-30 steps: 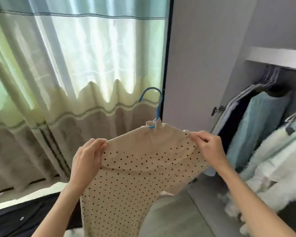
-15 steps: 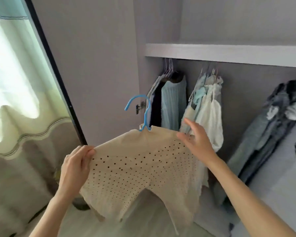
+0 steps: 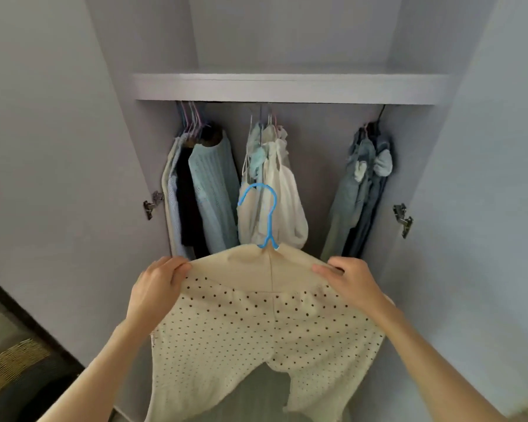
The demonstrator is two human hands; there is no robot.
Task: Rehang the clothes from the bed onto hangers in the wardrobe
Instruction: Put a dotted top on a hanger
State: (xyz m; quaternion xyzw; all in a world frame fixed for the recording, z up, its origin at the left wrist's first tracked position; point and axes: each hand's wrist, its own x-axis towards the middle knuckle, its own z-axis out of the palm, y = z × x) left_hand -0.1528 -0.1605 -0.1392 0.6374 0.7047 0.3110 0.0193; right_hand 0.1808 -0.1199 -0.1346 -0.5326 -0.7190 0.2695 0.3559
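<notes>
A cream garment with dark dots (image 3: 256, 324) hangs on a blue hanger (image 3: 264, 214), whose hook sticks up from the garment's top middle. My left hand (image 3: 157, 286) grips the garment's left top corner. My right hand (image 3: 349, 280) holds the right top corner, fingers curled over the edge. I hold it in front of the open wardrobe (image 3: 287, 86), below the row of hung clothes. The hanger's arms are hidden inside the fabric.
Three clusters hang under the shelf: light blue and black tops (image 3: 201, 190) at left, white and pale blue pieces (image 3: 272, 184) in the middle, denim (image 3: 363, 184) at right. Gaps separate the clusters. Open doors flank both sides. A woven basket (image 3: 16, 360) sits at the lower left.
The view swung from the curtain to face the wardrobe squarely. My right hand, briefly lifted off, grips the garment's right corner again. The garment now sits centred before the hung clothes.
</notes>
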